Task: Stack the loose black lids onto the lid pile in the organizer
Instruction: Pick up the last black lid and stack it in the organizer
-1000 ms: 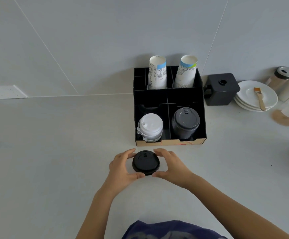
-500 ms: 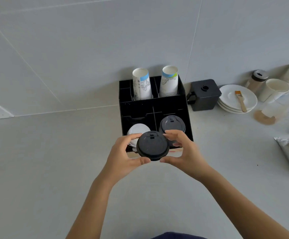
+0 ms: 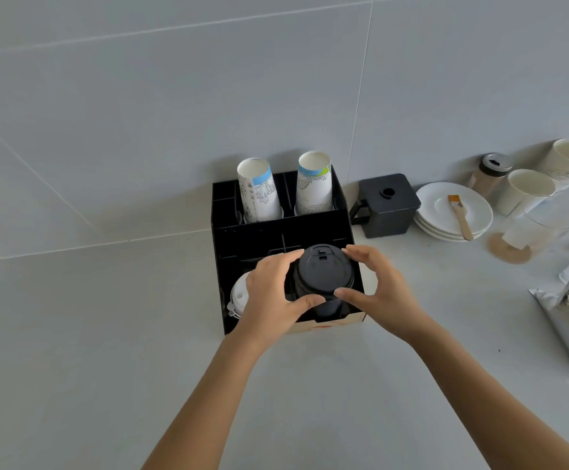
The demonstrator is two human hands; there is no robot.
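No brand name or legible writing shows anywhere; the two paper cups [image 3: 258, 191] standing in the back compartments of the black organizer [image 3: 276, 232] carry only line-drawn artwork with a blue band on one and a blue-and-green band on the other, too small to read. The black lid [image 3: 323, 270] is held over the front right compartment of the organizer, at the top of the black lid pile [image 3: 325, 305], whose dark side shows just under it; whether it is already seated on the pile cannot be told. The left hand [image 3: 271, 293] and the right hand [image 3: 383, 293] grip the lid from either side, fingers curved around its rim, thumbs on the near edge. A stack of white lids [image 3: 239, 296] sits in the front left compartment, partly behind the left hand. Half a second ago the lid was held in front of the organizer, nearer the person; it has since moved forward over the pile, and a second ago it was low over the counter [image 3: 90, 334].
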